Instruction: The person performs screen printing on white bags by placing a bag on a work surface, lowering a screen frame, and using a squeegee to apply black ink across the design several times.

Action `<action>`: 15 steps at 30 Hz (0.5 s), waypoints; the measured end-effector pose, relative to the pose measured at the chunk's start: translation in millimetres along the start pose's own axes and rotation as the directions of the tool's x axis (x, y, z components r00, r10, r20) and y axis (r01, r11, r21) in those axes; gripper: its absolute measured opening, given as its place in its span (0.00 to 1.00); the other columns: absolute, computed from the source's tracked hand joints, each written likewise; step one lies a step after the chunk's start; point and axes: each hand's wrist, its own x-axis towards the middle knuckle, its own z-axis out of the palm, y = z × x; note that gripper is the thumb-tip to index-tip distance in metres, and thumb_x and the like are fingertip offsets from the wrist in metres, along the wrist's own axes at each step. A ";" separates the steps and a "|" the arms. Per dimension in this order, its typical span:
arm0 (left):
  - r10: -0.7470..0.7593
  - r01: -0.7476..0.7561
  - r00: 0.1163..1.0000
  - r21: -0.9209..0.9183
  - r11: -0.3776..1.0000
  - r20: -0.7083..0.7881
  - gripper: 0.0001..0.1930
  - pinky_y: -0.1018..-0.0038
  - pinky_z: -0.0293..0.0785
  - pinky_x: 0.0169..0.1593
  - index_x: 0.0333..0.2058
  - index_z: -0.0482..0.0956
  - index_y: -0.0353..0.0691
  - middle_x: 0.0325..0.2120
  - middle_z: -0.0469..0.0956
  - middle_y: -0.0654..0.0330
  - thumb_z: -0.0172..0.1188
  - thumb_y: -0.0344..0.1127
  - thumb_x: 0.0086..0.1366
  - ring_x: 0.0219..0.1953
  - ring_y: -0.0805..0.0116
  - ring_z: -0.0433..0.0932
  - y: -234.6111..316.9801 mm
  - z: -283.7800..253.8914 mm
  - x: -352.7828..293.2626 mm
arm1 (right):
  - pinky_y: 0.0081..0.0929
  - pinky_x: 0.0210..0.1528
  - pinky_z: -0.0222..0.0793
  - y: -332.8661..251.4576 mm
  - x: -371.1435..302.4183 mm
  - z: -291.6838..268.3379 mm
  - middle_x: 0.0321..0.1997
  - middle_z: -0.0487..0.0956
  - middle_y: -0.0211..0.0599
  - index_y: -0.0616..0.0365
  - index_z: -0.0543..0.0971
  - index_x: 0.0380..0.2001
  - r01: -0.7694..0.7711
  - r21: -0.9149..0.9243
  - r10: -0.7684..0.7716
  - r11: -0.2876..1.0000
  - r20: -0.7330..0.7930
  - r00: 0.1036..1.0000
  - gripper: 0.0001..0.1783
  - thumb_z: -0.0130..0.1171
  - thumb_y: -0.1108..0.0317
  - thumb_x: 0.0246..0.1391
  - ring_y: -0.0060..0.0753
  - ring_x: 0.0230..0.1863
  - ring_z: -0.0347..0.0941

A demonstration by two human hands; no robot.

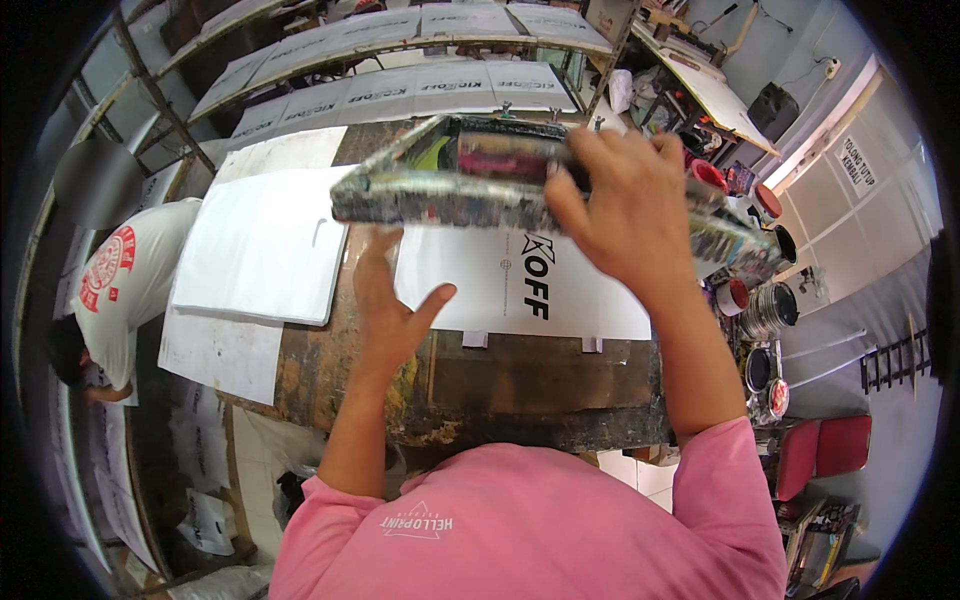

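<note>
observed frame point(440, 203) gripped in right hand point(630, 205); noted printed sheet point(590, 300) beneath that hand; found left hand point(388, 312) spread, empty.

The tilted frame point(450, 200) and the right hand point(622, 205) on it block the way over the far part of the sheet point(470, 290). A hand can pass over the sheet's near half, beside the left hand point(388, 310), and along the table's point(310, 365) front strip. Cans point(768, 310) crowd the right.
</note>
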 end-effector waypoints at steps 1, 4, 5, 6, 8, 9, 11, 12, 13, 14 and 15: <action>-0.082 0.046 0.985 0.223 0.974 0.154 0.59 0.38 0.37 0.80 0.81 0.50 0.35 0.78 0.49 0.30 0.68 0.67 0.67 0.82 0.37 0.46 -11.2 1.9 -6.2 | 0.53 0.51 0.65 4.5 10.8 -0.7 0.28 0.80 0.41 0.55 0.81 0.33 0.000 0.006 0.000 1.000 0.004 1.000 0.17 0.63 0.52 0.61 0.48 0.36 0.79; -0.320 0.075 0.917 0.686 0.723 0.237 0.60 0.28 0.22 0.77 0.81 0.52 0.36 0.80 0.44 0.32 0.51 0.80 0.68 0.84 0.37 0.38 -24.9 36.5 -58.6 | 0.54 0.49 0.66 16.8 42.6 -6.6 0.28 0.82 0.45 0.57 0.82 0.31 -0.001 0.015 0.001 1.000 -0.019 1.000 0.20 0.62 0.50 0.62 0.52 0.35 0.81; -0.347 0.057 0.904 0.733 0.678 0.251 0.61 0.25 0.18 0.75 0.81 0.52 0.37 0.81 0.43 0.33 0.46 0.84 0.67 0.84 0.38 0.37 -28.5 43.5 -71.4 | 0.54 0.49 0.67 19.7 52.7 -7.4 0.28 0.83 0.46 0.58 0.83 0.31 -0.006 0.018 0.007 1.000 -0.012 1.000 0.21 0.61 0.49 0.63 0.53 0.36 0.82; -0.444 0.058 0.848 0.781 0.622 0.291 0.63 0.23 0.15 0.74 0.81 0.52 0.37 0.81 0.43 0.34 0.40 0.87 0.66 0.84 0.39 0.36 -31.8 48.2 -79.0 | 0.54 0.50 0.67 21.9 61.5 -8.2 0.29 0.84 0.48 0.59 0.83 0.31 -0.043 0.006 0.043 0.999 0.036 0.998 0.23 0.60 0.48 0.63 0.54 0.37 0.82; -0.390 0.022 0.870 0.769 0.639 0.300 0.64 0.22 0.14 0.73 0.81 0.52 0.38 0.82 0.42 0.37 0.40 0.88 0.65 0.84 0.39 0.35 -34.8 53.1 -86.2 | 0.54 0.48 0.69 24.7 78.3 -10.4 0.31 0.83 0.50 0.60 0.83 0.34 0.099 -0.018 -0.097 0.995 0.062 0.993 0.22 0.58 0.49 0.65 0.57 0.38 0.81; -0.379 -0.007 0.875 0.791 0.612 0.301 0.64 0.22 0.14 0.73 0.81 0.53 0.38 0.82 0.42 0.38 0.40 0.89 0.64 0.84 0.40 0.35 -34.6 53.3 -85.9 | 0.53 0.48 0.70 23.8 88.0 -14.1 0.31 0.83 0.51 0.60 0.83 0.36 0.155 -0.033 -0.152 0.987 0.096 0.984 0.22 0.57 0.50 0.65 0.59 0.38 0.80; -0.465 0.043 0.807 0.750 0.661 0.363 0.66 0.22 0.13 0.73 0.81 0.53 0.37 0.82 0.42 0.39 0.41 0.90 0.62 0.85 0.40 0.34 -33.4 51.3 -79.5 | 0.35 0.25 0.69 17.1 97.5 -18.4 0.15 0.75 0.32 0.57 0.80 0.20 -0.251 -0.039 0.254 0.967 0.164 0.953 0.26 0.48 0.51 0.65 0.29 0.17 0.67; -0.423 0.015 0.828 0.741 0.671 0.367 0.66 0.22 0.13 0.73 0.81 0.53 0.37 0.83 0.42 0.39 0.41 0.90 0.62 0.85 0.40 0.34 -32.6 50.9 -76.0 | 0.34 0.24 0.69 19.0 103.0 -19.6 0.15 0.75 0.31 0.57 0.80 0.20 -0.257 -0.034 0.259 0.966 0.197 0.945 0.26 0.48 0.51 0.65 0.29 0.16 0.67; -0.487 0.065 0.785 0.731 0.679 0.383 0.66 0.22 0.13 0.73 0.81 0.53 0.38 0.82 0.42 0.38 0.42 0.90 0.62 0.85 0.40 0.34 -31.7 51.1 -73.6 | 0.35 0.24 0.69 16.3 110.2 -24.9 0.15 0.75 0.32 0.57 0.80 0.20 -0.264 -0.028 0.263 0.964 0.225 0.938 0.26 0.48 0.52 0.65 0.29 0.16 0.67; -0.482 0.076 0.789 0.719 0.691 0.380 0.65 0.21 0.13 0.72 0.81 0.54 0.39 0.82 0.42 0.37 0.42 0.90 0.62 0.85 0.40 0.34 -30.8 52.1 -73.1 | 0.35 0.24 0.69 17.8 113.3 -25.6 0.14 0.75 0.32 0.58 0.81 0.20 -0.271 -0.023 0.268 0.962 0.252 0.930 0.26 0.48 0.52 0.65 0.29 0.16 0.67; -0.465 0.063 0.805 0.726 0.685 0.369 0.65 0.21 0.13 0.72 0.81 0.54 0.40 0.82 0.43 0.36 0.43 0.90 0.62 0.85 0.39 0.34 -30.1 53.6 -73.7 | 0.35 0.24 0.69 16.3 116.5 -28.5 0.14 0.75 0.32 0.58 0.81 0.20 -0.277 -0.014 0.270 0.961 0.276 0.923 0.26 0.48 0.52 0.65 0.29 0.15 0.67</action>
